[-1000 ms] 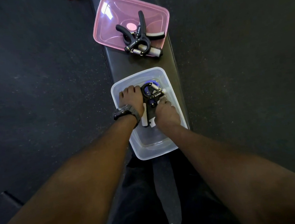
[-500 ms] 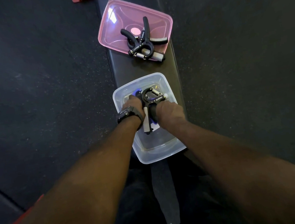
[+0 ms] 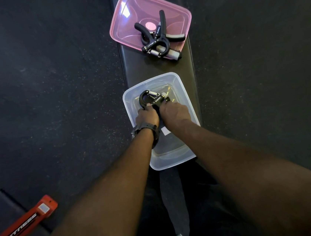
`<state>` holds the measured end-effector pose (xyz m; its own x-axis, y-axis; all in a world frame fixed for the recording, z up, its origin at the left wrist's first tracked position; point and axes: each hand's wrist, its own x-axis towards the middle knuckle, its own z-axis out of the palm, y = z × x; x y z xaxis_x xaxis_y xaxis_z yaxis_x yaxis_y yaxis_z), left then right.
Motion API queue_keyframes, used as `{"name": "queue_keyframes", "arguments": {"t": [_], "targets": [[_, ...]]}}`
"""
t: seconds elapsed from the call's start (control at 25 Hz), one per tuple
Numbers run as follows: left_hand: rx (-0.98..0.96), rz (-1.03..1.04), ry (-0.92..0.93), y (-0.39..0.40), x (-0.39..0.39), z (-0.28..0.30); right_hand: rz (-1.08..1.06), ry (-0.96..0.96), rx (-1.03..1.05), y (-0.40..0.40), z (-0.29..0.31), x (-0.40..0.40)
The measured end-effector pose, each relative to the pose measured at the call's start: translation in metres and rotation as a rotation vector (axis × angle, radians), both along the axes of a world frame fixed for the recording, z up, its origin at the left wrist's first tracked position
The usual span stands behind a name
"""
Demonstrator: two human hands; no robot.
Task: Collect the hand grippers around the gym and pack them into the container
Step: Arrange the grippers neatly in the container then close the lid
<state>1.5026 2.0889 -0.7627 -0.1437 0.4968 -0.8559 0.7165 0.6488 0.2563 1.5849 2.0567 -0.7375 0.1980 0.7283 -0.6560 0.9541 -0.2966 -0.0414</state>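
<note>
Now both your hands down inside clear container (image 3: 184,95) on black bench (image 3: 156,67). Left hand (image 3: 146,117), watch (image 3: 144,129) at wrist, fingers curled round one handle of black hand gripper (image 3: 151,99); right hand (image 3: 175,112) closed over other handle. Gripper's loop and spring point away from you, within container walls. Farther along bench: pink lid (image 3: 126,24), two more hand grippers (image 3: 158,37) piled on its near right corner. Red bar (image 3: 22,228) on floor at your left.
</note>
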Motion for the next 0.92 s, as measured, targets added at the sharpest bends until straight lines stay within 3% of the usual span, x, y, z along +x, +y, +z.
{"name": "queue_keyframes", "arguments": {"t": [0.12, 0.28, 0.48, 0.64, 0.84, 0.92], "targets": [[0.05, -0.073, 0.023, 0.0, -0.005, -0.006, 0.017, 0.004, 0.028, -0.004, -0.005, -0.003], [0.139, -0.04, -0.043, 0.001, -0.006, -0.002, -0.152, 0.073, 0.056, -0.005, -0.011, 0.002], [0.183, -0.027, -0.141, -0.006, -0.007, 0.008, -0.432, 0.388, -0.01, 0.0, -0.013, 0.014], [0.168, -0.073, -0.251, -0.01, -0.015, 0.002, -0.565, 0.454, 0.002, 0.0, -0.013, 0.019], [0.185, 0.037, -0.296, -0.006, -0.008, 0.005, -0.558, 0.486, -0.03, -0.004, -0.011, 0.024], [0.29, 0.005, -0.253, -0.004, -0.004, 0.018, -0.502, 0.445, 0.031, 0.002, -0.004, 0.027]]}}
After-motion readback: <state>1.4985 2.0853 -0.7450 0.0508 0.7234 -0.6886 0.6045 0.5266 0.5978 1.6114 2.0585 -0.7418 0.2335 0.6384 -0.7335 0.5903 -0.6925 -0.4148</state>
